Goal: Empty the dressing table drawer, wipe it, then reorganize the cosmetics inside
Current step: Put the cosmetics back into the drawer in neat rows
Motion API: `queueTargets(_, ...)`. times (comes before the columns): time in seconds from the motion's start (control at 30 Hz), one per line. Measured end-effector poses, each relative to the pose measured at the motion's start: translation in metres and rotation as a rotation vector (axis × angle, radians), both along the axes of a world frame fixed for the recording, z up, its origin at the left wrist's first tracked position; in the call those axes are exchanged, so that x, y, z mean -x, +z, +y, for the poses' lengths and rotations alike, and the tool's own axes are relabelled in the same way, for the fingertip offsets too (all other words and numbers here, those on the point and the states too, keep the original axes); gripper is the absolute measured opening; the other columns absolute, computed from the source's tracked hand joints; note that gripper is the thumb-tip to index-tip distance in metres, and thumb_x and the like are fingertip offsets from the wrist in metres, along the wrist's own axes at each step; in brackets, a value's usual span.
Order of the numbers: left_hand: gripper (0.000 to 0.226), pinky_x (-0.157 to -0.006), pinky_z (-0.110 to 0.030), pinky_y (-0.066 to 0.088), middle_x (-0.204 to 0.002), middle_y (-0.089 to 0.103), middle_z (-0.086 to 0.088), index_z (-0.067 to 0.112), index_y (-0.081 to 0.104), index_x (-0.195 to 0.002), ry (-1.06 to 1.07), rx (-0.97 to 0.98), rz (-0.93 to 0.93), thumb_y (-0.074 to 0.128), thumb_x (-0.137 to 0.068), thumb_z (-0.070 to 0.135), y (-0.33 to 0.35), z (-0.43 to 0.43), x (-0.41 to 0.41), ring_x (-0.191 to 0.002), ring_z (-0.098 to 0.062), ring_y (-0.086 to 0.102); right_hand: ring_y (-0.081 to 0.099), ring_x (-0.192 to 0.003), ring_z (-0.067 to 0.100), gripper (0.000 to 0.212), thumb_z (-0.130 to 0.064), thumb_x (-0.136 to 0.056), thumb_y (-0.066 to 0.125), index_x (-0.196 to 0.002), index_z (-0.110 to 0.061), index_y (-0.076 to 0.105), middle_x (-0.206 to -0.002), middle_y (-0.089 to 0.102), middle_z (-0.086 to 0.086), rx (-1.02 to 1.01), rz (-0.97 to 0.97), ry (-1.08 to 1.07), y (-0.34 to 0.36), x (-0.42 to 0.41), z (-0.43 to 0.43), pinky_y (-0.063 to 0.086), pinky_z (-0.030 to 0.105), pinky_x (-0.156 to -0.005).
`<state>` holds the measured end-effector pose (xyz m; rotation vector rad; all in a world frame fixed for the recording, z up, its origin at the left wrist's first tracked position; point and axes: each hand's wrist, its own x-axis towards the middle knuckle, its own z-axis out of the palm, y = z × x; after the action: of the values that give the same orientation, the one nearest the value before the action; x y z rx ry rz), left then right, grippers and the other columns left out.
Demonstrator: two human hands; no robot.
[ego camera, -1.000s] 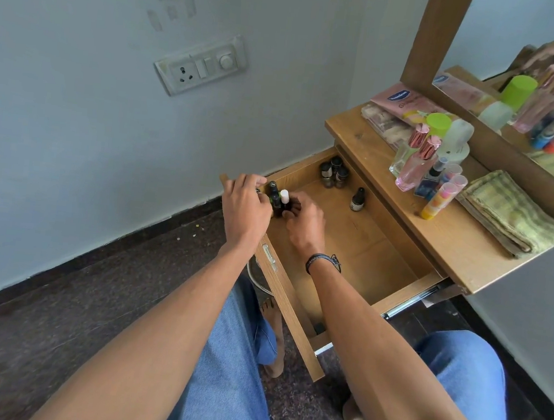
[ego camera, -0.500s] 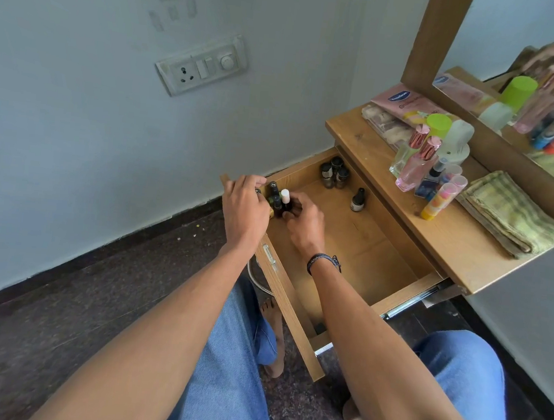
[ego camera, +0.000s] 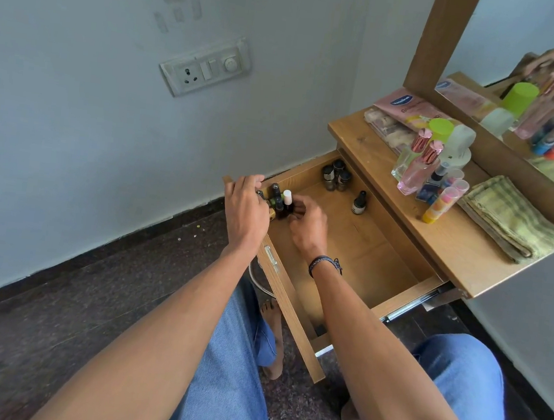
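Drawer (ego camera: 366,253) is pulled out from the table (ego camera: 468,264). Small bottles (ego camera: 280,201) stand bunched in its corner between both hands. The right hand (ego camera: 306,226) curls its fingers round them. The left hand (ego camera: 247,206) lies against their other side, and I cannot tell whether it grips. Beyond the right hand stand three dark bottles (ego camera: 335,178) and a lone dropper bottle (ego camera: 358,203).

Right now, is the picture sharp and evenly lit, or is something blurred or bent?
Head view: soft, even light, no glare in the open wooden drawer; small dark bottles between the left hand and right hand look sharp; the reflection in the wooden-framed mirror is blurred.
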<state>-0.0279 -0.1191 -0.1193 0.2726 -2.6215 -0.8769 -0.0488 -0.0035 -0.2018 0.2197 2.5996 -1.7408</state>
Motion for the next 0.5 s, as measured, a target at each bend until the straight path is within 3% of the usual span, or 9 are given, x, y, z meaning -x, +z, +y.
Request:
queueTargets(0.33,0.048,-0.09,-0.036,0.05,-0.119,0.068,-0.003,0.01,0.064,-0.126,0.005,0.001,0.005,0.054,-0.085,-0.014,-0.0024,-0.0008,0.0012,-0.103,-0.01,0.043,0.065,-0.107,0.015,0.04,0.005,-0.086,0.066,-0.115,-0.022,0.071,-0.115,0.069,-0.002,-0.037,0.004,0.002,-0.0006,0.0003,-0.0014,0.056,0.039,-0.097)
queueTargets(0.5,0.05,-0.092,-0.038,0.049,-0.118,0.068,-0.003,0.01,0.065,-0.125,0.0,0.011,0.011,0.051,-0.084,-0.016,-0.0018,-0.0005,0.0007,-0.107,-0.017,0.049,0.065,-0.108,0.016,0.043,0.006,-0.086,0.062,-0.118,-0.021,0.071,-0.116,0.07,-0.001,-0.054,-0.007,0.003,0.0015,0.0004,0.0002,0.055,0.038,-0.098)
